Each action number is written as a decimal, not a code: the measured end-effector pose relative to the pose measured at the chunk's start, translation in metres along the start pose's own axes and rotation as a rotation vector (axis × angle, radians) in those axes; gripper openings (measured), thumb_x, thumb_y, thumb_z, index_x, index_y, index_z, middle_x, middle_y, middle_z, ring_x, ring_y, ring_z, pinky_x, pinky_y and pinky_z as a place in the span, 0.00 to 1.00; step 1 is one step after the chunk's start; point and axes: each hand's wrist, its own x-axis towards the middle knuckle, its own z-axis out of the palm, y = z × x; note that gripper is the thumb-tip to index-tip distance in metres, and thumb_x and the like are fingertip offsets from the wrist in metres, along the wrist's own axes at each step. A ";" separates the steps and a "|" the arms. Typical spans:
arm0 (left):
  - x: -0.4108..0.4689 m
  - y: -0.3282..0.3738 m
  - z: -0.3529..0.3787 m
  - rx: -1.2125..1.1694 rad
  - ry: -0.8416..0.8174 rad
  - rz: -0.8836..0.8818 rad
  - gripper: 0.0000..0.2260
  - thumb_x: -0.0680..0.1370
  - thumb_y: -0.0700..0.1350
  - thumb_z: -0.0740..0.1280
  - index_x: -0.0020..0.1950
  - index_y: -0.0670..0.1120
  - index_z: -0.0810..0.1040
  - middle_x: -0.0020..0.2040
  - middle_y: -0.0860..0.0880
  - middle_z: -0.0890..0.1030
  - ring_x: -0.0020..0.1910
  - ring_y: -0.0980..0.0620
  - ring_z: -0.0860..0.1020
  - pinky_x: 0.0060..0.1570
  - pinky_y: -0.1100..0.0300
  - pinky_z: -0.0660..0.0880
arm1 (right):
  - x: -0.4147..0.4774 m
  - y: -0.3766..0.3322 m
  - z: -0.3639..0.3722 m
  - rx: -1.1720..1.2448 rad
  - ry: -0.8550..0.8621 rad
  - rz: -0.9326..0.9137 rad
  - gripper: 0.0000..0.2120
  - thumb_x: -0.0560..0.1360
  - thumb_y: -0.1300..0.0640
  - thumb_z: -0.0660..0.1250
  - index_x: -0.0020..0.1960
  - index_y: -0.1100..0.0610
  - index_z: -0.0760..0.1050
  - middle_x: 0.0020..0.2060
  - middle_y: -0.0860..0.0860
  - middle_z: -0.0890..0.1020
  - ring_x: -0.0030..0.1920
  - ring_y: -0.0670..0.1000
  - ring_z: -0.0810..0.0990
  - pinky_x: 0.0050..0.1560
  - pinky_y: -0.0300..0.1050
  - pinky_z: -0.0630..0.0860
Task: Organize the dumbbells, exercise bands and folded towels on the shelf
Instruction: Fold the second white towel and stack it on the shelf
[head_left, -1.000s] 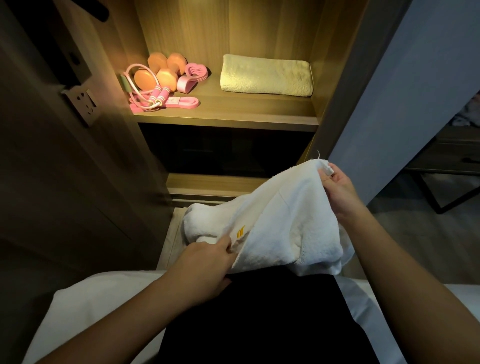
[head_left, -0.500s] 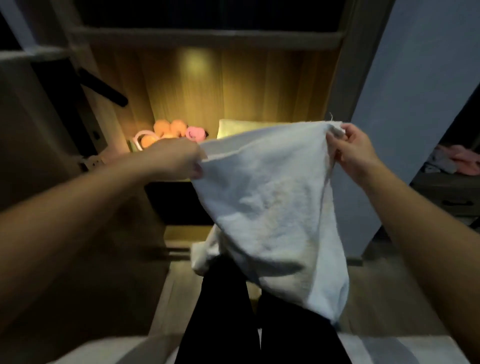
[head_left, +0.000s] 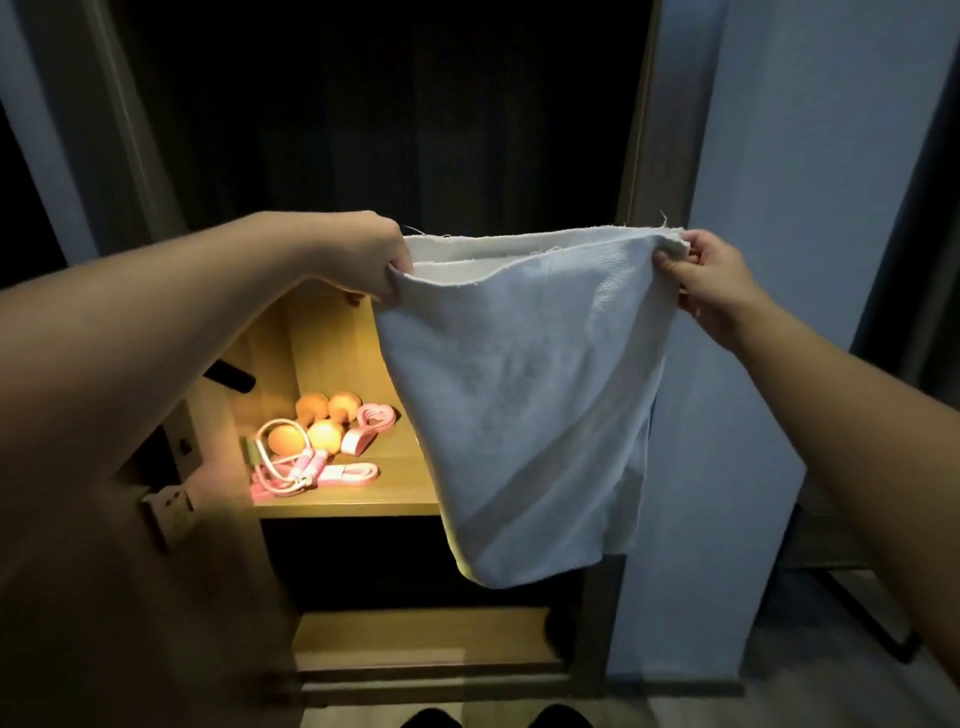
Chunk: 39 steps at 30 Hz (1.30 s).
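A white towel (head_left: 524, 395) hangs doubled over in front of the lit wooden shelf (head_left: 353, 506). My left hand (head_left: 363, 260) pinches its upper left corner and my right hand (head_left: 711, 283) pinches its upper right corner, both raised at chest height. On the shelf's left part lie two orange dumbbells (head_left: 311, 423), pink exercise bands (head_left: 371, 426) and a pink skipping rope (head_left: 291, 467). The towel hides the shelf's right part.
The wardrobe's dark upper compartment (head_left: 389, 130) lies above the shelf, and a lower wooden ledge (head_left: 426, 644) sits below it. An open door with a latch plate (head_left: 169, 506) stands at left. A pale wall panel (head_left: 779, 208) borders the right.
Both hands have lifted the towel from lap height and spread it wide by its top corners. The camera has risen and the towel now hangs straighter, covering the shelf's right side.
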 end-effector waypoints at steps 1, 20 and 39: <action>-0.003 0.002 0.004 -0.022 -0.017 0.010 0.02 0.75 0.42 0.71 0.44 0.47 0.83 0.37 0.49 0.80 0.36 0.52 0.79 0.34 0.64 0.72 | -0.006 0.003 -0.001 0.020 -0.014 0.015 0.05 0.78 0.61 0.66 0.48 0.52 0.74 0.41 0.50 0.80 0.41 0.47 0.77 0.43 0.46 0.72; -0.128 0.063 0.214 -0.451 -0.675 0.053 0.07 0.70 0.55 0.74 0.43 0.53 0.82 0.43 0.53 0.83 0.42 0.51 0.83 0.46 0.47 0.81 | -0.242 0.156 0.029 -0.020 -0.509 0.905 0.06 0.77 0.56 0.66 0.49 0.58 0.78 0.48 0.56 0.83 0.49 0.52 0.81 0.54 0.50 0.75; -0.273 0.126 0.319 -0.464 0.146 0.074 0.07 0.77 0.46 0.70 0.52 0.46 0.81 0.54 0.47 0.78 0.40 0.52 0.79 0.34 0.70 0.74 | -0.385 0.219 0.044 -0.428 0.006 0.590 0.06 0.82 0.54 0.60 0.58 0.53 0.66 0.45 0.45 0.76 0.44 0.45 0.75 0.39 0.40 0.71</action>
